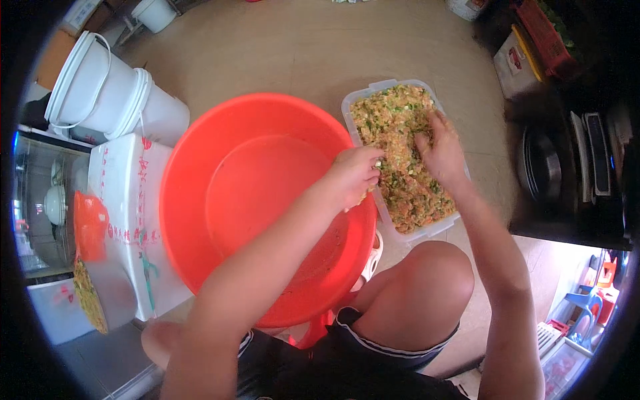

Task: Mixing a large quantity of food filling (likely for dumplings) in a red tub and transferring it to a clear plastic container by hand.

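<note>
A clear plastic tub (pixel 427 234) on the floor holds a chopped mixture (pixel 395 130) with green bits, like a minced filling. My right hand (pixel 442 152) is over the tub's right side, thumb and fingers apart, fingertips at the mixture. Beside the tub's left rim, my left hand (pixel 352 175) is curled above the edge of a large red plastic basin (pixel 265 200). Bits of the mixture cling to its fingers; its palm is hidden, so I cannot tell whether it holds any. A few dark specks lie inside the basin.
At left, white lidded buckets (pixel 120 90) are beside a foam box (pixel 135 200) with red printing. An orange-red plastic bag (pixel 91 225) hangs near a container (pixel 102 295) with yellowish food. Dark shelving with pans (pixel 542 162) stands at right. My bare knee (pixel 425 285) is below the tub.
</note>
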### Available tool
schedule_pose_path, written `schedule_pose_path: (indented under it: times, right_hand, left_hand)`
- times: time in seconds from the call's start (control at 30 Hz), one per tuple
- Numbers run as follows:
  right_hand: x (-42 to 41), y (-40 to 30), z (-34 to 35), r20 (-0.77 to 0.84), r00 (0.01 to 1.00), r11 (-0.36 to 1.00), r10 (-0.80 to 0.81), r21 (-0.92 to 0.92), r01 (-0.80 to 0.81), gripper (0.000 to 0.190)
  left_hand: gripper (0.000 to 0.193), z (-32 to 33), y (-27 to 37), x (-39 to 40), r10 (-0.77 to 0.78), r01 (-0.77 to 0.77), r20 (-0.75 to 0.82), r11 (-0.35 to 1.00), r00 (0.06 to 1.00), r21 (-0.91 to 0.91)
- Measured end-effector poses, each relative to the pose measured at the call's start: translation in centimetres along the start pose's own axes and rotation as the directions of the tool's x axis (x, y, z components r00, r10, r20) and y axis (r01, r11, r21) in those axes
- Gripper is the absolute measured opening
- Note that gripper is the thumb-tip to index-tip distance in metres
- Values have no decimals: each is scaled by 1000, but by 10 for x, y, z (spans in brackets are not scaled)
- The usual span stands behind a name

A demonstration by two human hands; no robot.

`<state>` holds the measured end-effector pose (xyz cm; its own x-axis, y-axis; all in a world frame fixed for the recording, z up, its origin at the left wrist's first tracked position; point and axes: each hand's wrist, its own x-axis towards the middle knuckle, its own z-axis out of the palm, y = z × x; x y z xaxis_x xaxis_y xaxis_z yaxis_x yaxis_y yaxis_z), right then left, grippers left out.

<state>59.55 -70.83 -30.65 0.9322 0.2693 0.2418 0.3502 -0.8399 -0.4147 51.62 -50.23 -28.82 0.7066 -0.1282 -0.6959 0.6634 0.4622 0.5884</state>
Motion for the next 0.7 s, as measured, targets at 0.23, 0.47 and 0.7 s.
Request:
schedule_pose_path:
  times: [0.23, 0.47, 0.7]
  right_hand:
    - [-12, 3, 28, 230, 951, 898, -208, -340, 278, 53]
    - [-13, -13, 20, 280, 926, 930, -254, -193, 313, 59]
    - [-4, -127, -10, 378, 769, 828, -517, -8, 561, 56]
  left_hand:
    - [47, -108, -15, -50, 34, -36, -22, 996, 999, -81]
    - [43, -285, -73, -102, 44, -68, -414, 997, 909, -43]
    - [39, -389, -167, -78, 108, 64, -591, 963, 799, 261]
